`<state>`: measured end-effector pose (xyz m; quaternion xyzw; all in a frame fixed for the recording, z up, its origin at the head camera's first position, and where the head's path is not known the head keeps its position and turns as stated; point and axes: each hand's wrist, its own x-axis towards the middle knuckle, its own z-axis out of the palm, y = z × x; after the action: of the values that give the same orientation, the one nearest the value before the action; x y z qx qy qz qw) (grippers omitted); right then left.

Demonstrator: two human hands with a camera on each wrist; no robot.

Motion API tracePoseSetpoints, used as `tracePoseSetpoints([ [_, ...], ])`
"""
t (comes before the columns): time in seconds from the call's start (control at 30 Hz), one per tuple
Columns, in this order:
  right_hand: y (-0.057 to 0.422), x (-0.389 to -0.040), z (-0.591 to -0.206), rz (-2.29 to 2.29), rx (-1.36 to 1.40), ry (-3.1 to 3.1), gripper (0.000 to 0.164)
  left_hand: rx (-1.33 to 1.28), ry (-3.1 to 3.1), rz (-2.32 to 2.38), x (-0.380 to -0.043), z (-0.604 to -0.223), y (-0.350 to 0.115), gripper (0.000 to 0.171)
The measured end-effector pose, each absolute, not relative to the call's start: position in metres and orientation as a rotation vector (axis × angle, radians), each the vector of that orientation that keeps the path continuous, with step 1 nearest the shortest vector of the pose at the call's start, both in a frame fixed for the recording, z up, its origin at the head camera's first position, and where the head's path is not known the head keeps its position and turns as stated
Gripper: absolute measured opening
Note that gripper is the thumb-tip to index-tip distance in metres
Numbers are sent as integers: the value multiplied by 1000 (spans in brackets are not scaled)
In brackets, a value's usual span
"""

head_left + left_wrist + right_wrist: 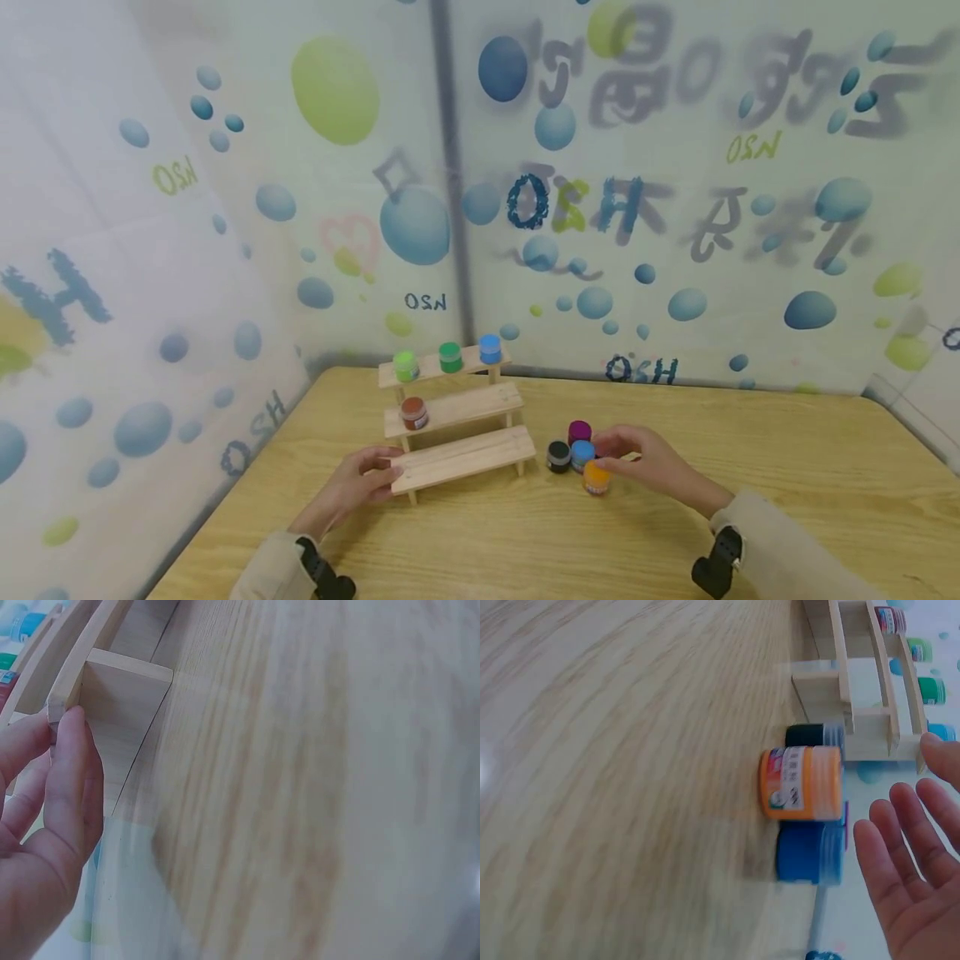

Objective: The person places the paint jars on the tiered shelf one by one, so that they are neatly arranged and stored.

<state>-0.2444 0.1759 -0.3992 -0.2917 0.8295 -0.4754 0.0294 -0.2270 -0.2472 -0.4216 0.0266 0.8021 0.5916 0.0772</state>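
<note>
Left hand (356, 483): you pinch the wooden stand (468, 460).
Right hand (647, 463): loose, holding nothing.
Orange jar (597, 478): just by your right hand; a bump could tip it.
Brown jar (414, 414): past your left hand; a tug could tumble it.

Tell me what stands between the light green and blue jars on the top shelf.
A darker green jar on the wooden rack, in the head view.

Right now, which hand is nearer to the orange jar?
Right: the right hand is close to the orange jar; the left hand pinches the shelf at its left end, farther away.
</note>
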Motion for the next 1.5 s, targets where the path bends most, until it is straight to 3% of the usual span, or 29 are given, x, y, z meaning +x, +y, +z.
tracePoseSetpoints([
  [0.5, 187, -240, -422, -1502, -799, 2581, 29, 75, 2377, 1810, -230, -427, -249, 45],
  [1.5, 174, -242, -428, -1497, -699, 2514, 36, 86, 2372, 1800, -227, -423, -248, 45],
])
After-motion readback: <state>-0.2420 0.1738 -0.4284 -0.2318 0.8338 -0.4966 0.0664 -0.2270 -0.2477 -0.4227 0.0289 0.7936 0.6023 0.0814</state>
